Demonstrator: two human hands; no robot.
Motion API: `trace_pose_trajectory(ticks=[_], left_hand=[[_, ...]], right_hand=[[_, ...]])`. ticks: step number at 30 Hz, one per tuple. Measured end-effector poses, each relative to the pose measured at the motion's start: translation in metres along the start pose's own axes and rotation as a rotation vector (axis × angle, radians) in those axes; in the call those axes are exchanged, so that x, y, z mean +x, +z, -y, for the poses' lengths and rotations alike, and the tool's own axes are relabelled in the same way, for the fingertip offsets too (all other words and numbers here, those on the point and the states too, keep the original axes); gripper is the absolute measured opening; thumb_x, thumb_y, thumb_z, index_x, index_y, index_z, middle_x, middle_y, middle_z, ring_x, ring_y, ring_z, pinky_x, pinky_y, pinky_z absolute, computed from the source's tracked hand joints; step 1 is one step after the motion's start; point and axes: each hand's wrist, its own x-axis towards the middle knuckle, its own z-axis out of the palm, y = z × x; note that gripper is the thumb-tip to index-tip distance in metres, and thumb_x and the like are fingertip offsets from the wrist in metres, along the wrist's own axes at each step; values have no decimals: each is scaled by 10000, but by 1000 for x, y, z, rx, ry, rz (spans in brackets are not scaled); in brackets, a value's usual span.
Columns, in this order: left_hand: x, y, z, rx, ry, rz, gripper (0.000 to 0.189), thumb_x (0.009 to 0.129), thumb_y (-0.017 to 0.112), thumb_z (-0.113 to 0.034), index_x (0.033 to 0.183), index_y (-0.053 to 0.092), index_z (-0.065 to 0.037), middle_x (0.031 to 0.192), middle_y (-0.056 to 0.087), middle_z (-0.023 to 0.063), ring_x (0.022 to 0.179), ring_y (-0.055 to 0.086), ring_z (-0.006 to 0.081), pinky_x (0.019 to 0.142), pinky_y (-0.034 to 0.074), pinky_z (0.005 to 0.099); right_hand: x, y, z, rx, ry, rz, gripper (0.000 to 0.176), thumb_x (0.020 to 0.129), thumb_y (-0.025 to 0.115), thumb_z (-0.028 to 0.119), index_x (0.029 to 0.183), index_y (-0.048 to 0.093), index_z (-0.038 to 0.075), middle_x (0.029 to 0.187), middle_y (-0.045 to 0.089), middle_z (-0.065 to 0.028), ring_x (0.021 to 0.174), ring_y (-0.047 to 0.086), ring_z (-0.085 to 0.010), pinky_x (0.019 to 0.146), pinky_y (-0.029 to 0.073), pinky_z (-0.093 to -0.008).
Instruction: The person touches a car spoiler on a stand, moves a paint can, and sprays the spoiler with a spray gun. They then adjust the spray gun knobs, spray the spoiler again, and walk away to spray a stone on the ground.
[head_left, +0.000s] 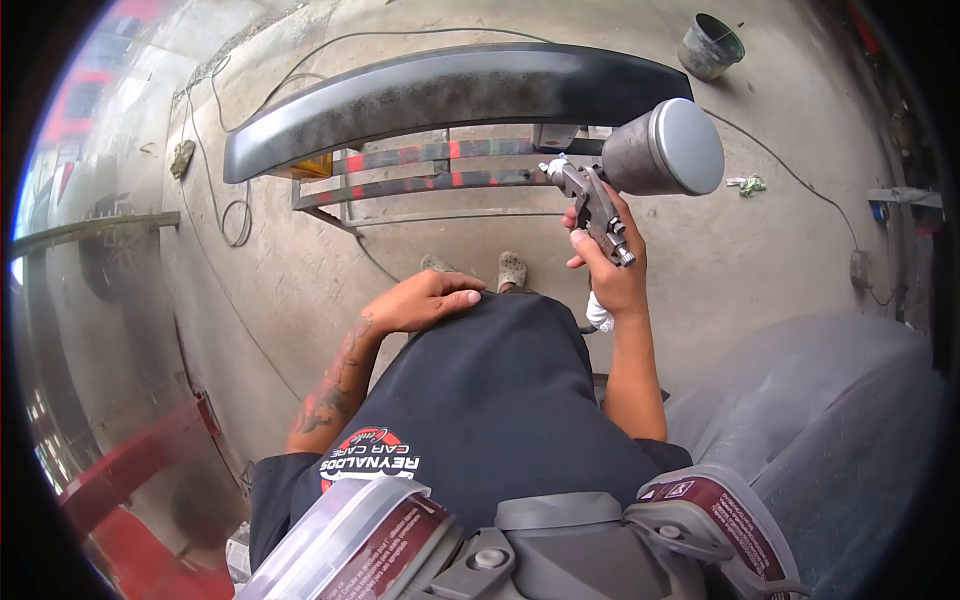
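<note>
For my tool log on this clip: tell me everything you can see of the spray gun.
The spray gun looks like bare grey metal. A large cylindrical metal cup is mounted on top, with its flat lid tilted toward the camera. The nozzle end points left toward the dark curved panel lying on a rack, and does not touch it. The right hand is closed around the grip, and a small knob sticks out at the near end. No hose or spray can be seen.

The bumper panel [450, 95] across the upper frame is matte dark grey. Beneath it, the metal stand [430, 170] shows red and black blotches. The spray gun [640, 165] at upper right is silver-grey.
</note>
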Motion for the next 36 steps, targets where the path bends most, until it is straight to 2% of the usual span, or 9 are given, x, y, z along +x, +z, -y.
trace_pose_trajectory(ticks=[4,6,11,15,20,26,29,32,36], left_hand=[[18,7,-5,95,102,-77,440,1011,579,-336,1314,607,-18,1185,701,128,1082,653,197,951,493,324],[24,3,-14,-42,163,-204,390,1019,569,-285,1274,624,5,1019,719,95,948,670,163,866,517,302],[27,-30,-43,-132,248,-420,367,1039,535,-272,1232,638,23,844,672,49,811,639,105,765,522,268],[25,-42,-61,-51,236,-179,542,1054,445,-451,1236,639,21,798,676,64,700,640,122,689,528,277],[18,-46,-64,-179,164,14,509,1042,468,-455,1097,714,-13,675,624,20,591,597,89,582,486,251],[17,-53,-42,-179,176,-80,439,1013,533,-408,903,723,-27,546,509,-20,484,452,61,478,359,259],[16,-57,-36,-182,183,-111,422,1005,547,-398,869,720,-37,523,490,-16,472,423,60,467,336,268],[13,-63,-35,-250,130,-84,422,1000,558,-405,869,714,-35,526,500,-8,465,433,65,466,348,265],[9,-60,-26,-554,72,-23,405,985,601,-400,918,704,-15,605,589,21,468,488,78,464,394,244]], right_hand=[[-24,-12,1,-50,-44,20,608,863,601,14,1447,458,100,1090,691,-122,954,689,-170,638,576,-273],[-38,-15,-5,-83,-68,31,616,858,608,10,1448,451,92,1084,690,-127,946,688,-170,635,577,-274],[-63,-12,-15,-254,-242,81,611,822,658,-5,1406,480,15,1178,667,-189,952,684,-227,804,534,-329],[-71,-2,-16,-344,-322,251,628,865,591,-28,1460,391,6,1260,602,-256,1103,632,-257,846,602,-388],[-76,30,-5,-383,-323,261,565,836,645,-42,1381,501,-19,1177,652,-207,945,670,-185,809,601,-346],[-73,57,-1,-442,-378,226,560,825,661,-45,1367,522,-20,1177,674,-176,924,667,-174,832,538,-297],[-75,70,1,-362,-254,183,530,822,660,-17,1344,587,38,1194,680,-130,1077,636,-261,978,459,-361],[-68,73,-4,-505,-449,200,589,813,665,-41,1381,511,-8,1116,689,-162,835,657,-159,806,522,-284],[-70,78,0,-455,-305,192,576,814,656,-34,1374,531,13,1108,686,-139,861,629,-169,836,504,-298]])
